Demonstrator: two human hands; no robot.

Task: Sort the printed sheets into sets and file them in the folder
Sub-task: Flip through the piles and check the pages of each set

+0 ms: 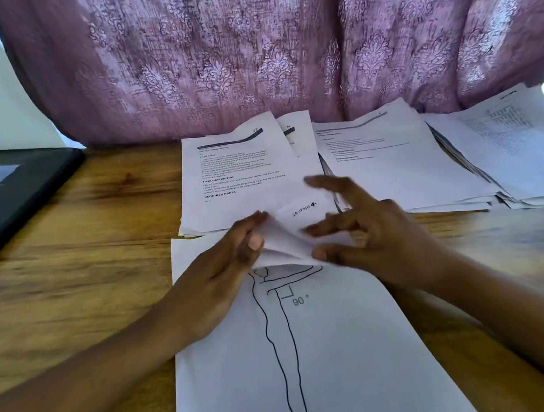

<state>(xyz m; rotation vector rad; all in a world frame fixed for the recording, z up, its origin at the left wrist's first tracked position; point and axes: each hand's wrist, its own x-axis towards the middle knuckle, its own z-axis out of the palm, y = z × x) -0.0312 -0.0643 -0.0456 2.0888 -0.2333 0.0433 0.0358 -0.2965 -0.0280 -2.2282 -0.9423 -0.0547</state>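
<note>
A small folded paper slip (294, 228) with "SECTION 4" handwritten on it is held between both hands at the table's middle. My left hand (223, 267) pinches its left edge with thumb and fingers. My right hand (366, 230) grips its lower right corner with the thumb, the other fingers spread and blurred. Under the hands lies a sheet with a line drawing marked "90°" (311, 351). Behind the slip rests a pile of printed text sheets (238, 176). A black folder (10, 194) lies shut at the left.
Two more stacks of printed sheets (403, 166) (517, 142) lie at the back right, overlapping. A purple patterned curtain (249, 48) hangs right behind the wooden table (86, 257). Bare wood shows between the folder and the papers.
</note>
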